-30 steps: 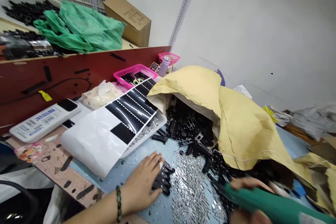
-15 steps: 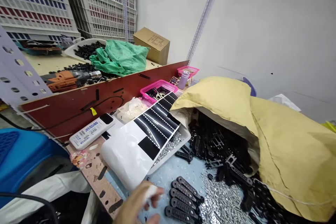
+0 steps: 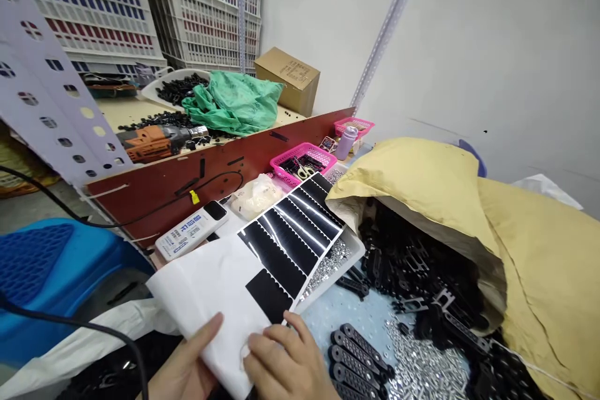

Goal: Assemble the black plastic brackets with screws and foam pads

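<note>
A white backing sheet with rows of black stickers (image 3: 293, 231) lies slanted over a white tray of small metal parts (image 3: 335, 262). My left hand (image 3: 187, 362) grips the near end of the sheet, thumb on top and the other fingers mostly hidden beneath. My right hand (image 3: 285, 362) is closed on the sheet's near right edge, its fingers bent, just below the nearest black sticker. Its thumb is hidden. Something small and white shows at a right fingertip; I cannot make out what. Right of that hand, several black textured handles (image 3: 359, 362) lie in a fanned row.
Loose screws (image 3: 426, 356) and black plastic parts (image 3: 422, 262) spill from a yellow sack (image 3: 422, 169) at right. A white phone-like device (image 3: 192, 231) lies left of the sheet. Behind are a pink basket (image 3: 300, 159) with scissors and an orange power drill (image 3: 154, 142). A blue stool (image 3: 60, 262) stands left.
One blurred hand was low in view beside the sheet; now both hands are on its near end. That end has been drawn nearer and raised. The whole view has shifted, with things appearing further right.
</note>
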`<action>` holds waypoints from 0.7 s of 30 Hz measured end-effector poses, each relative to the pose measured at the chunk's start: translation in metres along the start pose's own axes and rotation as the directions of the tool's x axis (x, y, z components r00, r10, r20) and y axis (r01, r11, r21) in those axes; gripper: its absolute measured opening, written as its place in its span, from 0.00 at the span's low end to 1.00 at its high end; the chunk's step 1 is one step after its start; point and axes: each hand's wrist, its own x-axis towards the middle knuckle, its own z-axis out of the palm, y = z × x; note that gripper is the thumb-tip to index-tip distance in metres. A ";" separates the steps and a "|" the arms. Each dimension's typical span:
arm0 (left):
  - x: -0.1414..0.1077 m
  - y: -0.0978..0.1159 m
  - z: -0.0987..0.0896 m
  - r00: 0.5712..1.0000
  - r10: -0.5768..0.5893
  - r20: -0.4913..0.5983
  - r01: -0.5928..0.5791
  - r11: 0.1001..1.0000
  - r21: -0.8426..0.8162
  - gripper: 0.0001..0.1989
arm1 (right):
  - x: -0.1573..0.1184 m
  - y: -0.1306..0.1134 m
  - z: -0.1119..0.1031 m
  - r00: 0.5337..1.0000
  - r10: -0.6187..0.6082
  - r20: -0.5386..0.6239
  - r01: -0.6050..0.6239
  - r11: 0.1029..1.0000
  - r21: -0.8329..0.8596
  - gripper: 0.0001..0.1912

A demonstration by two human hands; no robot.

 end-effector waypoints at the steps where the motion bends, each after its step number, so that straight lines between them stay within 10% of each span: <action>1: 0.001 0.002 0.003 0.999 0.029 -0.036 -0.029 1.000 0.006 0.41 | -0.002 0.000 0.000 0.999 0.030 0.026 -0.032 0.998 0.056 0.11; 4: 0.006 0.004 0.010 0.987 0.126 -0.103 -0.124 0.992 0.033 0.43 | -0.005 0.007 -0.004 0.930 0.356 0.094 -0.366 0.920 0.139 0.18; 7: 0.014 -0.001 0.016 0.989 0.127 -0.076 -0.129 0.992 -0.012 0.40 | 0.003 0.014 -0.002 0.716 0.668 0.204 -0.694 0.713 0.100 0.30; 12: 0.035 -0.005 0.030 0.997 0.054 0.062 -0.045 0.990 -0.136 0.37 | 0.028 0.026 0.004 0.463 0.821 0.335 -0.879 0.378 0.291 0.28; 16: 0.049 -0.003 0.046 0.988 -0.007 0.153 0.033 0.986 -0.164 0.37 | 0.041 0.041 -0.002 0.414 0.845 0.338 -0.868 0.255 0.425 0.19; 21: 0.049 0.002 0.056 0.959 -0.063 0.276 0.108 0.983 -0.149 0.36 | 0.041 0.061 -0.006 0.466 0.856 0.221 -0.865 0.389 0.319 0.17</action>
